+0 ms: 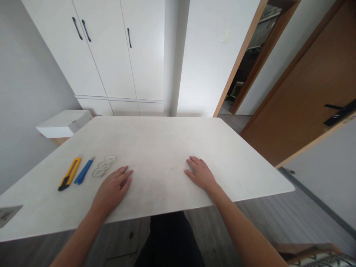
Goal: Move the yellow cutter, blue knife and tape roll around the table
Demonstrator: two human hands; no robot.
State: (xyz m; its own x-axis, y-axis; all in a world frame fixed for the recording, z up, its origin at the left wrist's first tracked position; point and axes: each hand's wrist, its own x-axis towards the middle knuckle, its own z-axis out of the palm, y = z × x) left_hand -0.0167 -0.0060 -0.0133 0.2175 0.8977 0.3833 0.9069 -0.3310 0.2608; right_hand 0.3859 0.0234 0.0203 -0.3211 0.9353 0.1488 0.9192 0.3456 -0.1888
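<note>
My left hand [113,187] rests palm down on the white table [155,148], its fingers stretched out and holding nothing. Just beyond it to the left lie several clear tape rolls [104,165], partly overlapping in a row. Left of those is a blue utility knife [84,171], and beside it a larger yellow utility knife [70,173] with black parts. On the right half of the tabletop my right hand [200,173] lies flat, fingers extended and thumb apart, touching only the table.
A grey socket panel [9,215] is set in the table's left corner. Behind the table's far left stands a white box [65,124]. White cabinets [108,48] line the back wall. A brown door [311,74] stands to the right.
</note>
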